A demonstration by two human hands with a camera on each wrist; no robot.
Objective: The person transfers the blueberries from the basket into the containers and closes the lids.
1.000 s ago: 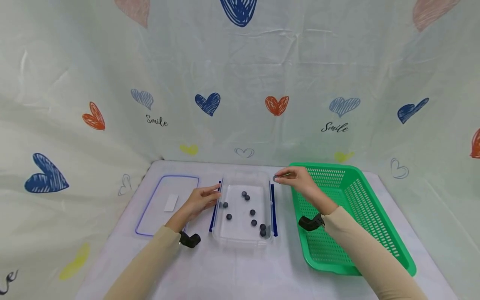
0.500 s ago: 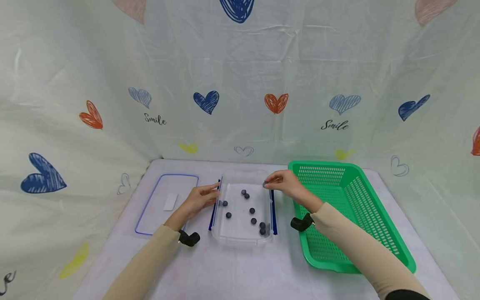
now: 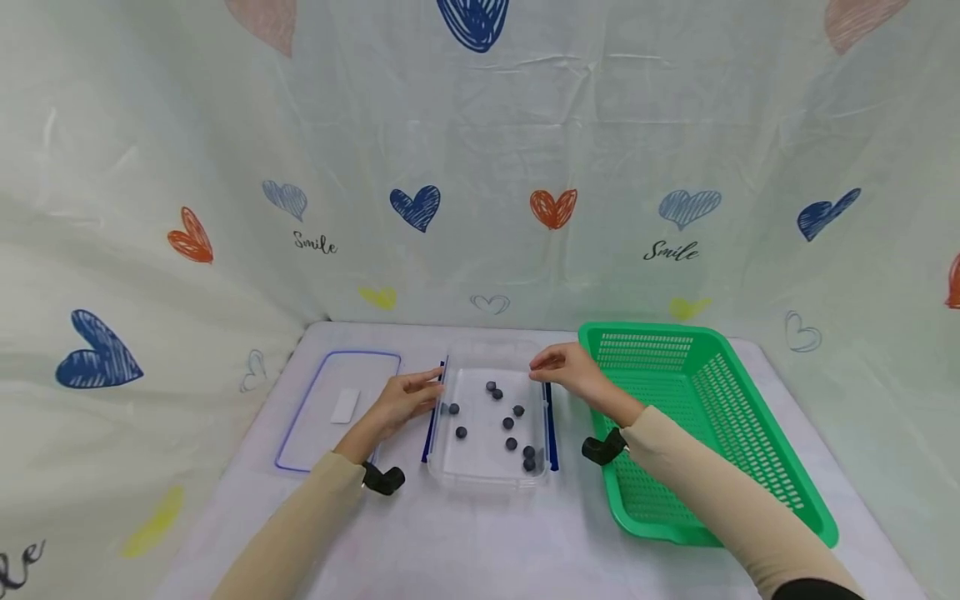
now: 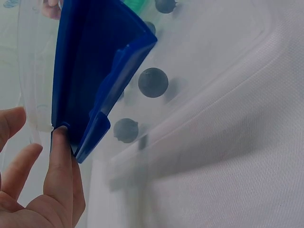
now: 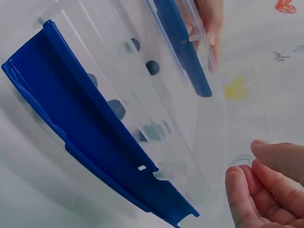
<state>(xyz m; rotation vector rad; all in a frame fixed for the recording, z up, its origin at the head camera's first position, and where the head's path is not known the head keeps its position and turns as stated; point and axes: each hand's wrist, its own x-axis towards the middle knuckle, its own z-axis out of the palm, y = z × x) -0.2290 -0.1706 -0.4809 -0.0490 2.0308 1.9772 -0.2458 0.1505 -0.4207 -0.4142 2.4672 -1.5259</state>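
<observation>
A clear plastic box (image 3: 487,482) with blue side latches (image 4: 90,61) stands mid-table in the head view. Inside lie several dark blueberries (image 3: 461,432), one pair touching near the back and another at the front right. My left hand (image 3: 405,402) holds the box at its left rim; in the left wrist view a fingertip lies against the blue latch and the thumb is at the clear edge. Above the box's back right corner is my right hand (image 3: 572,371). Its fingers are loosely bent, and in the right wrist view nothing is between thumb and fingertips.
At the right stands a green basket (image 3: 750,425) with slotted walls, under the right forearm. A clear lid (image 3: 330,357) with a blue edge lies left of the box, a white rectangle (image 3: 345,406) on it. A printed heart curtain (image 3: 480,125) hangs behind the table.
The right hand has moved left from beside the basket to over the box's back right corner and let go of its blueberry. One more blueberry now lies in the box. The left hand stays put.
</observation>
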